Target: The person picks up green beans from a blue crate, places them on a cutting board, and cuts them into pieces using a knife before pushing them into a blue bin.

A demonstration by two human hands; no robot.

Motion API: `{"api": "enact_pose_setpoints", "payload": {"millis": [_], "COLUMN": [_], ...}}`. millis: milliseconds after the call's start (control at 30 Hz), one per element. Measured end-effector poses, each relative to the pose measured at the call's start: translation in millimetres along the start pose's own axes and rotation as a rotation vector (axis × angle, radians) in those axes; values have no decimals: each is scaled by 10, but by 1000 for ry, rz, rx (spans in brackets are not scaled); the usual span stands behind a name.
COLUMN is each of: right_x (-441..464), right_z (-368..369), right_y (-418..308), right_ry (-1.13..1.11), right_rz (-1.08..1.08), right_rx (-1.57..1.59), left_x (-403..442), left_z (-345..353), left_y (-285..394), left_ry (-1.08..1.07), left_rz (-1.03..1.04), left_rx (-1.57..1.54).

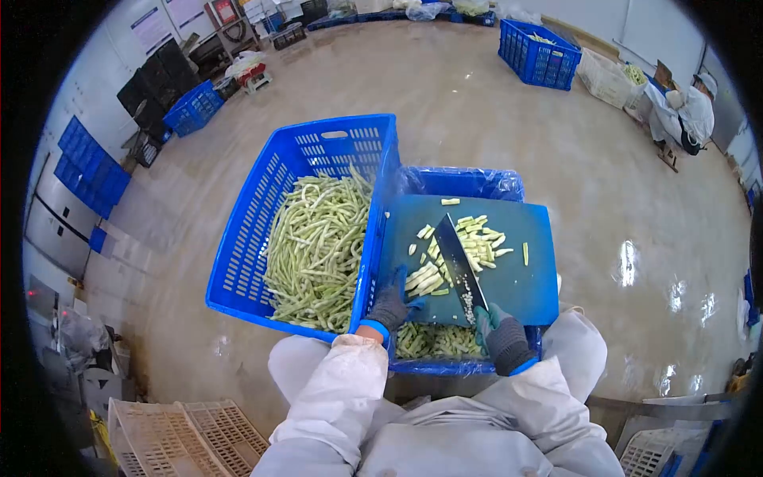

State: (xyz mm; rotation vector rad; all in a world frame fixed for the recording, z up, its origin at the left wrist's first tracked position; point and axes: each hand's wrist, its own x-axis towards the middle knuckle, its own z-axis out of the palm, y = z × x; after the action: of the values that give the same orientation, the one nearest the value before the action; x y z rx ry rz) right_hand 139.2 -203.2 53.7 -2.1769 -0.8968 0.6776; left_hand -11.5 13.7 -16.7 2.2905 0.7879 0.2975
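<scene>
My right hand, in a dark glove with green fingers, is closed around the handle of a large kitchen knife. The broad blade points away from me over a blue-green cutting board, with small pale bits stuck to it. Cut green bean pieces lie on both sides of the blade. My left hand, also gloved, is at the board's left edge beside a row of bean pieces; its thumb and fingers are apart, holding nothing visible. Under the board is a blue plastic-lined crate containing cut beans.
To the left, a tall blue crate holds a heap of long whole green beans, its wall against the board. Beige plastic crates stand at lower left. Another person sits at far right near a blue crate. The floor looks wet.
</scene>
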Motion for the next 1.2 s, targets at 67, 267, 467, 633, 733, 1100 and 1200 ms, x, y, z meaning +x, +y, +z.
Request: {"api": "enact_pose_setpoints", "payload": {"millis": [67,267,467,633,733,1100,1200], "right_x": [-197,-405,-314,-110,-15,-492,-671], "right_z": [-118,-15,57,239,374,154,71], "right_y": [-199,-450,-602,-654,-585,116,-64], "right_ry": [-23,-128,-191,-241,-208,-56,-103], "right_rz": [19,-27,33,64,87,21,17], "right_rx": [-23,-362,-481,-536,-506,-84,-134], "left_x": [-49,-56,-30,-44,-67,-449,-419], "left_z": [-51,124,105,113,119,80,296], "left_y": [11,-113,-56,-35,-51,-10,-140], "left_ry": [47,128,186,213,244,347,320], "left_rz": [80,27,-39,-31,-2,-126,-200], "left_rx": [146,153,33,127,139,-18,191]}}
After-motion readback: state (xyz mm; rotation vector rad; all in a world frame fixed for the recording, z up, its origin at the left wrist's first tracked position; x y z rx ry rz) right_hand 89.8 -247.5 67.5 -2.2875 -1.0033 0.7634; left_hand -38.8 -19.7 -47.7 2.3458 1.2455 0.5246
